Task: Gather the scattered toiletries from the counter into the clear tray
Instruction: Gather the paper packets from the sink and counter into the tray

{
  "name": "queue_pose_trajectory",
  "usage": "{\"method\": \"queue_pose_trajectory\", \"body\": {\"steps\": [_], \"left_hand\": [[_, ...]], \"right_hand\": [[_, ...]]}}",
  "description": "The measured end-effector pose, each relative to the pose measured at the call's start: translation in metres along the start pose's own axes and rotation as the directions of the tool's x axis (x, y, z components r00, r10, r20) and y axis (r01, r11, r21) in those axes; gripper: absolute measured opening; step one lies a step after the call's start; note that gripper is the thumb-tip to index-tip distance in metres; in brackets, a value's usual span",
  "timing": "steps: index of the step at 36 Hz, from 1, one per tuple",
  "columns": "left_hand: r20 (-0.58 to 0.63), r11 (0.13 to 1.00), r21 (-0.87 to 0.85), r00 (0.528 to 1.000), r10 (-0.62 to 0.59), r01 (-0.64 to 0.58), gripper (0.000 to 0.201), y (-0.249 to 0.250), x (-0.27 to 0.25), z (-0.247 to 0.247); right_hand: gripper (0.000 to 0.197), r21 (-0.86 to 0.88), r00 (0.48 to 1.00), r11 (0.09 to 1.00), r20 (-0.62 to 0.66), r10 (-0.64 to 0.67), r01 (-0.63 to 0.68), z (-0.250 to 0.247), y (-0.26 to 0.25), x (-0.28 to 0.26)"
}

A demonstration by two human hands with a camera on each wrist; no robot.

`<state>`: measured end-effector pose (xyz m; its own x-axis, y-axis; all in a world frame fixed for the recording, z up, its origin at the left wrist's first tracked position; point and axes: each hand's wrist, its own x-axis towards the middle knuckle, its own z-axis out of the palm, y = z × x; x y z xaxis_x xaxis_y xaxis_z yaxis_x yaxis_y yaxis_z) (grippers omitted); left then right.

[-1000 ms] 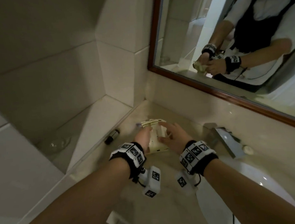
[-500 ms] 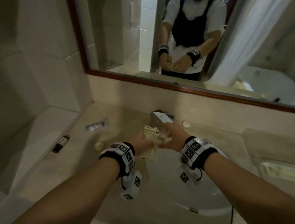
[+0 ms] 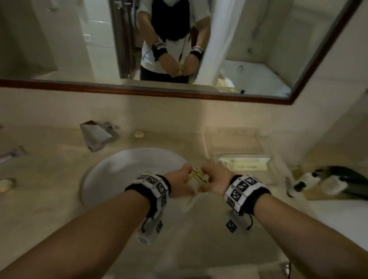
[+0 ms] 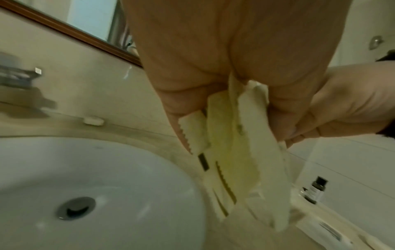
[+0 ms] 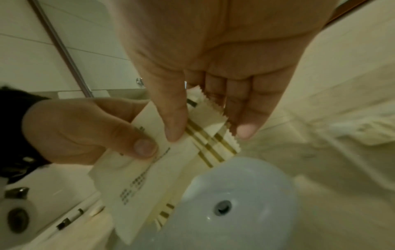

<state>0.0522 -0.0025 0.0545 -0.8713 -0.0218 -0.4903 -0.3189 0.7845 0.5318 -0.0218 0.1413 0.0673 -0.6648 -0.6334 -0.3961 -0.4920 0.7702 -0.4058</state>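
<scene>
A bundle of cream sachets (image 3: pixel 196 177) with gold stripes hangs over the right rim of the white sink (image 3: pixel 123 166). My left hand (image 3: pixel 183 183) grips the bundle from the left, its thumb on the printed face of the sachets (image 5: pixel 147 177). My right hand (image 3: pixel 211 181) pinches the striped, zigzag-cut end between thumb and fingers (image 5: pixel 245 128). In the left wrist view the sachets (image 4: pixel 235 160) fan out below my palm. The clear tray (image 3: pixel 233 133) stands on the counter just right of the sink, a cream packet (image 3: pixel 244 165) lying inside it.
A chrome faucet (image 3: pixel 97 135) and a small round soap (image 3: pixel 139 134) sit behind the sink. On the left counter lie a wrapped sachet (image 3: pixel 4 156) and a pale soap (image 3: pixel 4 185). A black tray (image 3: pixel 358 183) with small bottles is at far right. The mirror runs along the back.
Both hands lifted the sachet bundle from the left corner of the counter and carried it rightwards across the sink. The view swung right, bringing the clear tray into sight.
</scene>
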Motion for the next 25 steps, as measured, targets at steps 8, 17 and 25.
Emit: {"method": "queue_pose_trajectory", "body": {"steps": [8,17,25], "left_hand": [[0.031,0.975,0.21,0.998,0.062,-0.067,0.048,0.051,0.034,0.056],[-0.04,0.941,0.316,0.99,0.139,-0.119,0.039,0.063,0.067,0.094],[0.034,0.935,0.34,0.994,0.099,-0.105,0.045,0.05,0.088,0.116]], "right_hand": [[0.03,0.079,0.995,0.992,-0.005,0.097,-0.097,0.013,0.088,-0.031],[0.045,0.133,0.976,0.968,-0.032,0.217,-0.211,0.045,0.137,-0.02],[0.056,0.124,0.969,0.961,0.026,0.246,-0.247,0.071,0.154,-0.012]]}}
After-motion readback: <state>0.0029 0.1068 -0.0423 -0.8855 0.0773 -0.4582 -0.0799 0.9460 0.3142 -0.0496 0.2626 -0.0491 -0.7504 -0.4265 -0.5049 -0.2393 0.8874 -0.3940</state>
